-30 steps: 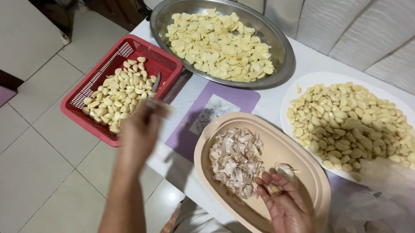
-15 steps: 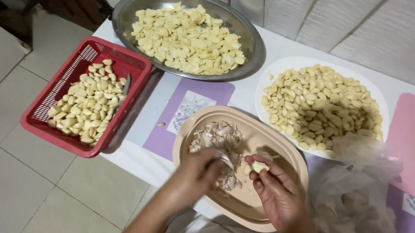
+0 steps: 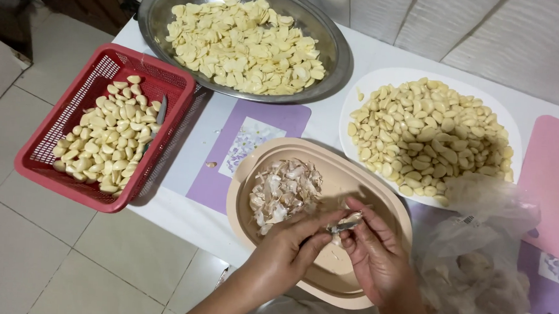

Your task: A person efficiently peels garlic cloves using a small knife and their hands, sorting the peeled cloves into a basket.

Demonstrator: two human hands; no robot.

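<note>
Over the beige oval tray (image 3: 378,199) at the table's (image 3: 350,125) near edge, both hands meet. Left hand (image 3: 288,251) fingers curled tight round a small knife (image 3: 341,227), blade tip poking out toward the right. Right hand (image 3: 376,255) fingers pinched closed on a garlic clove (image 3: 353,217), thumb on top, clove right against the blade. Clove sits above the tray's bare right half, just right of the heap of papery garlic skins (image 3: 284,192) piled in the tray's left part. Left of the tray, red plastic basket (image 3: 47,153) overhangs the table edge, holds whole peeled cloves (image 3: 107,140), a second knife (image 3: 159,115) lying on top of them near the basket's right side. Far side of table: big round steel basin (image 3: 331,52) with flat sliced garlic (image 3: 244,39). Right of it, white oval plate (image 3: 370,85) heaped with unsliced cloves (image 3: 428,135). Clear plastic bag (image 3: 482,254) crumpled at lower right, touching the plate's near rim, contents blurry, can't tell what. Purple placemat (image 3: 275,119) with floral centre between basin and tray, partly under the tray. Pink mat (image 3: 555,181) at right edge. Tiled floor (image 3: 37,247) at left below the table.
</note>
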